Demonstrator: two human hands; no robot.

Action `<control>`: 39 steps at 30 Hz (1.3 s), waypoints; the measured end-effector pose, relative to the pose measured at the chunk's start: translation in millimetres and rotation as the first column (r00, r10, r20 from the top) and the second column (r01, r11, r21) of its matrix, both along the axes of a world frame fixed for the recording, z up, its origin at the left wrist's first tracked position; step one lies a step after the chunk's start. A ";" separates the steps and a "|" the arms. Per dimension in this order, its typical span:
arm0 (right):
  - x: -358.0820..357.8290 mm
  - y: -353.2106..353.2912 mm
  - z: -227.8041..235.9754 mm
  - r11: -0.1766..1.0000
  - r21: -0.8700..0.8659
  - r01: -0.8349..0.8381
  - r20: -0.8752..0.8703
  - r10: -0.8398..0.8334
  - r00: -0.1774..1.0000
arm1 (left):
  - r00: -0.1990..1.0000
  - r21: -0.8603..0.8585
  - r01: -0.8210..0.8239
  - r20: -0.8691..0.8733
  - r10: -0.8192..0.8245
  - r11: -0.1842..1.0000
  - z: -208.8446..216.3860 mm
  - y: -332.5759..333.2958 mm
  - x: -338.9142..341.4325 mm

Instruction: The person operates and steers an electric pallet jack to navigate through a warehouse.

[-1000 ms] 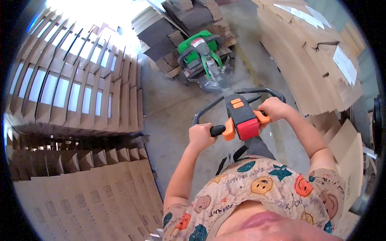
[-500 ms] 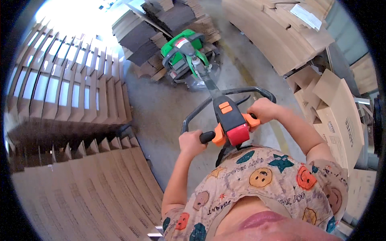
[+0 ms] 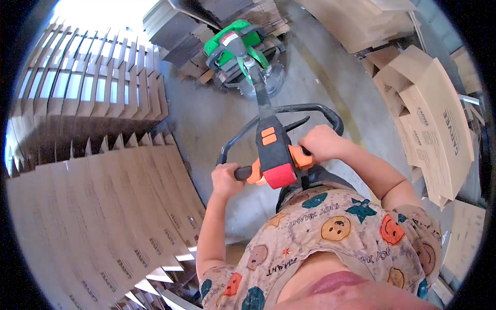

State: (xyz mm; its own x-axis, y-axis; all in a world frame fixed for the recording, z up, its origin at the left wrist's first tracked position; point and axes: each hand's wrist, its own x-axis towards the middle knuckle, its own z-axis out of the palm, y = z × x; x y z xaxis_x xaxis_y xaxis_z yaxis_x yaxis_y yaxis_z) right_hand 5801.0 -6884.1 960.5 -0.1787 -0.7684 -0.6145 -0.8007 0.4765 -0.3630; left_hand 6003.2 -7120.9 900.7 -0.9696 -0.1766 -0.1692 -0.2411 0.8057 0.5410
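An electric pallet jack stands in front of me, with a green body [image 3: 240, 46] and a long black tiller. Its control head [image 3: 272, 144] carries orange buttons, orange thumb levers and a red end cap, inside a looped black guard [image 3: 326, 113]. My left hand [image 3: 226, 181] is wrapped round the black left grip [image 3: 242, 173]. On the other side, my right hand [image 3: 321, 143] closes round the right grip, which its fingers mostly hide. The tiller leans toward me, its red end close to my waist.
Stacked flat cardboard [image 3: 181, 36] rises directly behind the jack's green body. Tall stacks of folded cartons [image 3: 98, 206] line my left. Opened cartons [image 3: 439, 119] and a larger cardboard stack [image 3: 356, 20] stand along the right. A faded yellow line [image 3: 330, 88] runs across the concrete floor.
The tiller head and both hands have shifted left in the picture. The jack's body and surrounding stacks sit higher in view, and more cartons show at lower left. Both grips stay held.
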 end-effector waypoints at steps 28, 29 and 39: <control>131.3 68.6 -89.0 0.990 -0.098 0.099 -0.108 -0.110 0.988 | 0.968 -0.078 0.070 -0.237 -0.087 0.994 -84.9 39.8 107.3; 134.8 71.9 -93.5 0.989 -0.121 0.090 -0.118 -0.105 0.987 | 0.969 -0.082 0.063 -0.233 -0.080 0.995 -87.3 40.5 114.0; 103.5 56.8 -44.8 0.987 -0.141 -0.075 -0.160 0.052 0.986 | 0.967 -0.129 -0.077 -0.250 0.043 0.989 -46.7 64.3 116.4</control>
State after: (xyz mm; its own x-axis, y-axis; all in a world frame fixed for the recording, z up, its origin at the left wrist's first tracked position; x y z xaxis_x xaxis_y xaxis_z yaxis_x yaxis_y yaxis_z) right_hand 5904.5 -6827.3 915.7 -0.2112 -0.8608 -0.4632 -0.8796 0.3740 -0.2940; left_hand 6119.6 -7056.6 854.0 -0.9652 -0.2405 0.1031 -0.1646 0.8643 0.4753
